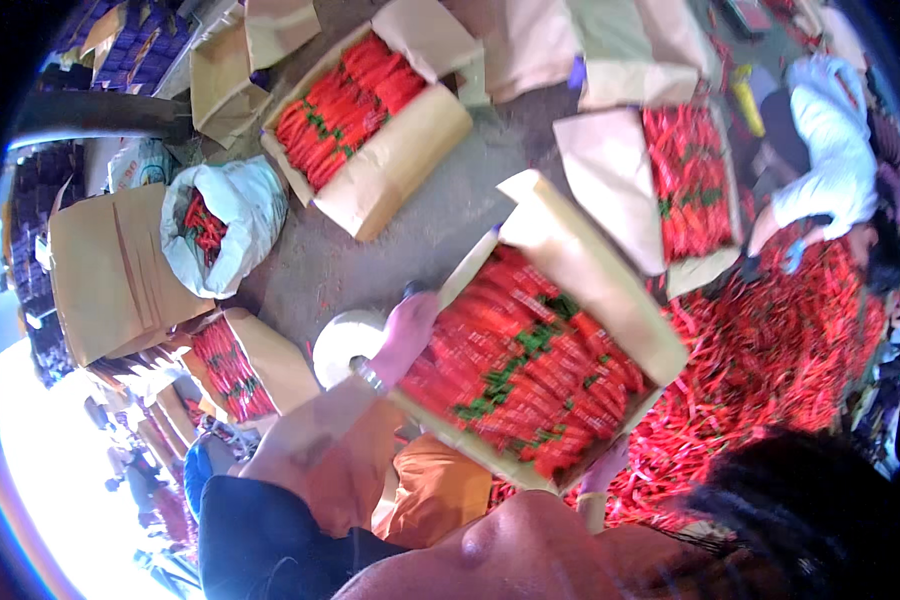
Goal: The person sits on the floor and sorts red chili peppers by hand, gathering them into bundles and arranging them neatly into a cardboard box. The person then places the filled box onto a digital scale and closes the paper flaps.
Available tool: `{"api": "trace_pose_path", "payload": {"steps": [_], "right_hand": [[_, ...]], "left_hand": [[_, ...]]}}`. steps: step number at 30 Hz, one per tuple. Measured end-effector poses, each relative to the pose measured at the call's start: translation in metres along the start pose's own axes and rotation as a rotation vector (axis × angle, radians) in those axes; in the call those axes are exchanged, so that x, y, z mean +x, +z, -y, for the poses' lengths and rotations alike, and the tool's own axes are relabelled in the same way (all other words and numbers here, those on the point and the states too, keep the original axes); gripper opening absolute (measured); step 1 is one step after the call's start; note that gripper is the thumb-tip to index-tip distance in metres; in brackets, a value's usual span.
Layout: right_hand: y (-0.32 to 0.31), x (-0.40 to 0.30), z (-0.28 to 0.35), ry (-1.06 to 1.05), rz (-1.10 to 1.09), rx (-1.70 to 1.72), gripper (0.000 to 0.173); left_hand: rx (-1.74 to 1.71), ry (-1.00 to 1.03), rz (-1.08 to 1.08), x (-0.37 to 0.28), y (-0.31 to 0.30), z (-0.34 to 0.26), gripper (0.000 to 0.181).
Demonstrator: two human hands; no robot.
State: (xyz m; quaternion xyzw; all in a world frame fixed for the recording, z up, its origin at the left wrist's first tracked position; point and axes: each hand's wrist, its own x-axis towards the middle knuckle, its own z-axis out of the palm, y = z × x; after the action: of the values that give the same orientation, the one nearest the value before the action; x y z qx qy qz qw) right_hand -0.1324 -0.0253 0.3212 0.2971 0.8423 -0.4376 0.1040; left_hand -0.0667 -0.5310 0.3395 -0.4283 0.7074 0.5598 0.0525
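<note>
An open cardboard box (671, 352) packed with neat rows of red chili peppers (525, 352) is tilted in front of me. Green stems run in bands across the rows. My left hand (409, 337), in a pink glove with a band at the wrist, grips the box's left side. At the lower right edge my right hand (606, 466), also in pink, holds the box, its fingers partly hidden. One long flap of the box stands up along its far right side.
A heap of loose red chilies (780, 337) covers the floor at right, where a person in a light blue top (832, 142) bends over it. Filled boxes stand at the upper middle (412, 157), upper right (607, 187) and left (277, 352). A white sack (259, 217) holds chilies.
</note>
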Motion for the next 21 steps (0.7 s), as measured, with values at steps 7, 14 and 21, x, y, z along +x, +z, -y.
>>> {"api": "trace_pose_path", "payload": {"steps": [7, 14, 21], "right_hand": [[-0.03, -0.113, 0.305, 0.008, 0.142, 0.02, 0.036], [-0.022, -0.158, 0.535, -0.227, 0.149, 0.132, 0.034], [0.078, -0.11, 0.645, -0.134, 0.266, 0.421, 0.027]], "left_hand": [[-0.362, -0.092, -0.17, -0.089, -0.182, -0.121, 0.017], [-0.658, 0.009, -0.178, -0.065, -0.283, -0.327, 0.018], [-0.488, 0.269, -0.224, 0.019, -0.375, -0.464, 0.019]]}}
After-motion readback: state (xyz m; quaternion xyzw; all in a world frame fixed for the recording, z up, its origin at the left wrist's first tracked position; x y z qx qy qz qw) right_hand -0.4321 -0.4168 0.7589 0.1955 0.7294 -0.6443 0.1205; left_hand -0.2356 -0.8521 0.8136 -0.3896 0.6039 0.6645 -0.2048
